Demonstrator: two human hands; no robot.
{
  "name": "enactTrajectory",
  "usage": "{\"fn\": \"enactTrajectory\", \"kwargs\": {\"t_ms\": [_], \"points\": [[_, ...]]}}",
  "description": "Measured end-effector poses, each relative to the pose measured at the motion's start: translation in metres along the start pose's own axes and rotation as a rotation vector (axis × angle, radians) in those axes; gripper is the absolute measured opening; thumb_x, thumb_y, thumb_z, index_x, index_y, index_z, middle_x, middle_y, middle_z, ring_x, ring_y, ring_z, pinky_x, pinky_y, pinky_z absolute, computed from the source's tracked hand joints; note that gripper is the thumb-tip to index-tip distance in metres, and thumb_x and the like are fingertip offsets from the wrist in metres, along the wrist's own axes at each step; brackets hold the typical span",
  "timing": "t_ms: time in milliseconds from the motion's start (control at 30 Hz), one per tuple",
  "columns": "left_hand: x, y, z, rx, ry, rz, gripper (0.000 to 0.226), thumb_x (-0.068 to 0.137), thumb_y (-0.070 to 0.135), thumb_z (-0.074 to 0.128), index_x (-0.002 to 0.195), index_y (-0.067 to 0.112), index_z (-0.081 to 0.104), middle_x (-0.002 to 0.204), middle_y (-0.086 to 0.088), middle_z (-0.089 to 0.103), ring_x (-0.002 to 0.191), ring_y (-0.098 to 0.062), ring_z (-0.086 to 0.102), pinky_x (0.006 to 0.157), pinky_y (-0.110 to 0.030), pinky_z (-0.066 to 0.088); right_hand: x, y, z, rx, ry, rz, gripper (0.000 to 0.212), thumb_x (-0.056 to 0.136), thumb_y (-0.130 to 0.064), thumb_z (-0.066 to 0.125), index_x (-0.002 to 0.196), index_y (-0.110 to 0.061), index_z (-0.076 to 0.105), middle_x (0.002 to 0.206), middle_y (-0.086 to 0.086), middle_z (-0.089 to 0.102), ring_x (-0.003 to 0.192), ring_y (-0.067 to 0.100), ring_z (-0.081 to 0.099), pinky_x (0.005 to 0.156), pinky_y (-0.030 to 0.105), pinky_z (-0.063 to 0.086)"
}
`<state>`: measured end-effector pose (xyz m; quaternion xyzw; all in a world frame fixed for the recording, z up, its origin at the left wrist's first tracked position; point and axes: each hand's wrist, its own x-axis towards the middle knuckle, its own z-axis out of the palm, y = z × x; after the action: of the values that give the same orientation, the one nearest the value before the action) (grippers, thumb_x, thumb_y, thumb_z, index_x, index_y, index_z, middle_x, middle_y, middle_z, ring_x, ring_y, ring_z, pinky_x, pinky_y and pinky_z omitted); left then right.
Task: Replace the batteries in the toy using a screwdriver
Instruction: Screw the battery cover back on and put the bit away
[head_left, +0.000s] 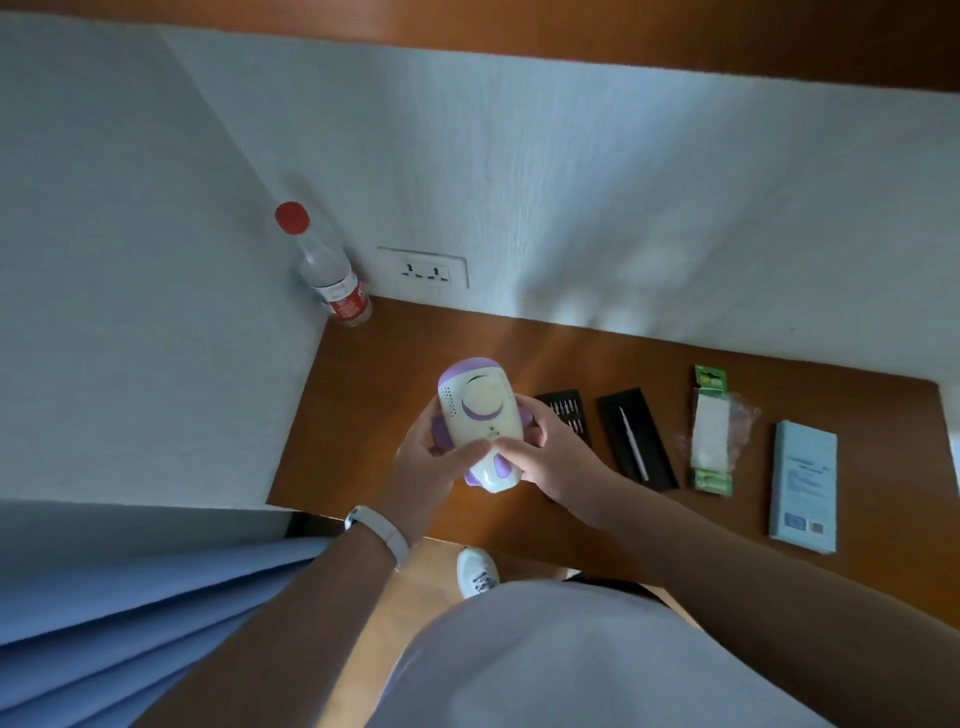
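Observation:
A white and purple rocket-shaped toy (480, 415) is held above the wooden desk (374, 364), nose pointing away from me. My left hand (428, 460) grips its left side with the thumb across the lower body. From the right, my right hand (550, 454) holds it, fingers curled round its side. A slim silver screwdriver (632, 435) lies in a black tray (652, 467) to the right. A second black tray with bits (566, 410) sits partly behind my right hand. A green battery pack (712, 431) lies further right.
A clear bottle with a red cap (327, 270) stands in the back left corner by a wall socket (423, 270). A light blue box (804, 486) lies at the far right. White walls close the desk at left and back. My shoe (477, 571) shows below the desk edge.

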<state>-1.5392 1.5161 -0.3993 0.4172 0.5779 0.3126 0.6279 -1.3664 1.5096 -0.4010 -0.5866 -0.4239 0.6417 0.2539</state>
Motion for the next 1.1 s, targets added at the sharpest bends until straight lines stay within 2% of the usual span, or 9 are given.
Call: {"fn": "enactTrajectory", "kwargs": {"t_ms": [100, 300, 500, 600, 700, 767, 900, 1000, 1100], "points": [[0.009, -0.007, -0.006, 0.036, 0.004, -0.002, 0.053, 0.083, 0.012, 0.079, 0.126, 0.032, 0.055, 0.108, 0.016, 0.068, 0.1, -0.009, 0.067, 0.071, -0.018, 0.057, 0.009, 0.006, 0.008, -0.025, 0.044, 0.022, 0.068, 0.075, -0.045, 0.073, 0.136, -0.038, 0.044, 0.121, -0.007, 0.063, 0.11, 0.015, 0.065, 0.092, 0.042, 0.057], [0.023, -0.018, -0.017, 0.053, -0.033, 0.01, 0.059, 0.084, 0.014, 0.079, 0.131, 0.032, 0.049, 0.121, 0.005, 0.064, 0.11, -0.019, 0.064, 0.075, -0.018, 0.058, 0.016, 0.012, 0.011, -0.082, 0.102, 0.015, 0.063, 0.081, -0.039, 0.07, 0.137, -0.037, 0.043, 0.119, -0.014, 0.061, 0.107, 0.008, 0.065, 0.092, 0.038, 0.057], [0.026, -0.03, -0.021, 0.12, -0.042, 0.026, 0.072, 0.079, 0.035, 0.081, 0.142, 0.029, 0.047, 0.13, 0.001, 0.061, 0.119, -0.019, 0.061, 0.091, -0.036, 0.06, 0.01, 0.009, 0.011, -0.142, 0.101, -0.009, 0.063, 0.089, -0.039, 0.066, 0.145, -0.03, 0.037, 0.12, -0.017, 0.056, 0.11, 0.007, 0.062, 0.093, 0.032, 0.056], [0.023, -0.032, -0.019, 0.165, -0.004, 0.047, 0.072, 0.079, 0.04, 0.079, 0.143, 0.029, 0.047, 0.13, 0.002, 0.06, 0.118, -0.018, 0.06, 0.09, -0.031, 0.06, 0.004, 0.006, 0.006, -0.181, 0.109, -0.012, 0.054, 0.095, -0.035, 0.061, 0.143, -0.029, 0.039, 0.116, -0.018, 0.058, 0.106, 0.004, 0.061, 0.087, 0.023, 0.053], [0.021, -0.031, -0.016, 0.195, 0.027, 0.063, 0.069, 0.082, 0.038, 0.079, 0.143, 0.028, 0.047, 0.13, 0.004, 0.059, 0.117, -0.016, 0.06, 0.083, -0.02, 0.059, -0.001, 0.007, -0.007, -0.267, 0.149, 0.012, 0.046, 0.098, -0.039, 0.053, 0.141, -0.028, 0.042, 0.118, -0.007, 0.064, 0.1, 0.005, 0.063, 0.078, 0.02, 0.048], [0.02, -0.031, -0.014, 0.194, 0.034, 0.061, 0.065, 0.085, 0.035, 0.078, 0.142, 0.028, 0.047, 0.129, 0.005, 0.059, 0.117, -0.016, 0.059, 0.081, -0.018, 0.058, -0.005, 0.013, -0.02, -0.357, 0.223, 0.028, 0.041, 0.098, -0.041, 0.051, 0.137, -0.026, 0.048, 0.114, -0.006, 0.065, 0.096, 0.009, 0.063, 0.08, 0.025, 0.048], [0.015, -0.031, -0.013, 0.186, 0.055, 0.059, 0.063, 0.084, 0.041, 0.076, 0.14, 0.032, 0.049, 0.13, 0.004, 0.058, 0.118, -0.017, 0.059, 0.089, -0.028, 0.06, -0.013, 0.043, -0.062, -0.679, 0.455, 0.048, 0.021, 0.096, -0.035, 0.053, 0.111, -0.022, 0.058, 0.099, -0.003, 0.06, 0.082, 0.012, 0.058, 0.075, 0.034, 0.05], [0.01, -0.029, -0.01, 0.157, 0.092, 0.04, 0.066, 0.076, 0.05, 0.074, 0.137, 0.035, 0.053, 0.131, 0.003, 0.057, 0.118, -0.018, 0.059, 0.083, -0.029, 0.062, -0.017, 0.069, -0.09, -0.769, 0.552, 0.156, 0.015, 0.095, -0.034, 0.056, 0.099, -0.02, 0.054, 0.091, 0.0, 0.058, 0.071, 0.011, 0.054, 0.061, 0.031, 0.046], [0.005, -0.028, -0.006, 0.126, 0.118, 0.032, 0.06, 0.073, 0.048, 0.073, 0.13, 0.038, 0.058, 0.131, -0.002, 0.058, 0.119, -0.022, 0.06, 0.075, -0.025, 0.061, -0.018, 0.088, -0.105, -0.821, 0.533, 0.239, 0.021, 0.095, -0.04, 0.057, 0.098, -0.021, 0.051, 0.082, -0.003, 0.058, 0.066, 0.01, 0.057, 0.052, 0.026, 0.043]]}}
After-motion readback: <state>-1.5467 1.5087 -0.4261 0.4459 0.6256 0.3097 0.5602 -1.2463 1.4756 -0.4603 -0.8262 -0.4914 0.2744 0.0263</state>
